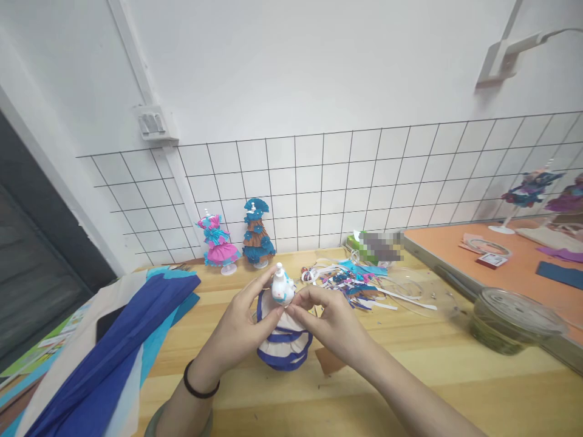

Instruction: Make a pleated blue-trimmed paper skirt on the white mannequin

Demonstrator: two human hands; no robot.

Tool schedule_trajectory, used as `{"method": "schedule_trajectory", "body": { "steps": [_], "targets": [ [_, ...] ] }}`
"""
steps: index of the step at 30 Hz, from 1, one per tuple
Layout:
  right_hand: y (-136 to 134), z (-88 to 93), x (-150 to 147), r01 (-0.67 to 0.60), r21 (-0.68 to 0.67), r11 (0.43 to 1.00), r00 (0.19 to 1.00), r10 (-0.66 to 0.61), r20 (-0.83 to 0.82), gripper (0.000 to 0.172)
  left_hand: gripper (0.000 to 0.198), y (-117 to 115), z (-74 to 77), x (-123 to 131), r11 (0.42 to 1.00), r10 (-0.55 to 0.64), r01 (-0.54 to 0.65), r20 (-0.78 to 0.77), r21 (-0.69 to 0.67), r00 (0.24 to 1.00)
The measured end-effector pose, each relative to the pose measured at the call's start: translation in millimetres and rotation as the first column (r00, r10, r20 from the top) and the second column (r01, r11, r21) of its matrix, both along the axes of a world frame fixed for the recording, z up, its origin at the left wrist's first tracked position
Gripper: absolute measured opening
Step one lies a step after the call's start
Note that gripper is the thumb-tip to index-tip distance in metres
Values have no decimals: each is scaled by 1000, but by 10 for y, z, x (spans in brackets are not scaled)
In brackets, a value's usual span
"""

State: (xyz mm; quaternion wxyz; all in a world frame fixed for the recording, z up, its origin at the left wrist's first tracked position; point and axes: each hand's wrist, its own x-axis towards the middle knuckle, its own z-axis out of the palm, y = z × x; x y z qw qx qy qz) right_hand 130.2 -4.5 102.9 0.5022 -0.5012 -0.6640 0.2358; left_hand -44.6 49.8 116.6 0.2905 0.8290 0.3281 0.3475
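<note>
In front of me on the wooden table stands a small white dress form [280, 285] with blue patches on its bodice. It wears a tiered cream skirt [286, 351] with dark blue edging. My left hand [242, 325] is closed around the form's left side, its thumb pressing at the front of the waist. From the right, my right hand [331, 314] pinches the top of the skirt at the waist with thumb and forefinger. The two thumbs nearly meet there, and their tips cover part of the waist.
Two dressed miniature forms, one pink [221, 249] and one teal and brown [258, 237], stand near the wall. Paper scraps [359, 282] lie right of my hands. Folded blue paper [113, 340] covers the left side. A clear-lidded tub [514, 318] sits at right.
</note>
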Motion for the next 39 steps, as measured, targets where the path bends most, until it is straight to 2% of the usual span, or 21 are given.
{"method": "schedule_trajectory", "body": {
  "steps": [9,16,20,27,39],
  "targets": [
    [40,-50,8,13,39,999,1000,-14,28,10,67,23,-42,-5,995,78,-73,-65,73,995],
    [50,-49,35,-15,65,998,998,11,55,12,60,54,-57,-8,992,82,-74,-72,107,994],
    [30,-13,42,-33,56,998,998,30,62,12,61,69,-47,-27,975,89,-61,-122,213,989],
    [18,1,53,-38,66,997,996,33,81,13,62,64,-67,-19,914,96,-27,-151,404,984],
    [-14,14,37,-93,110,990,989,78,128,12,61,35,-37,-35,949,79,-23,-165,314,983]
  ]
}}
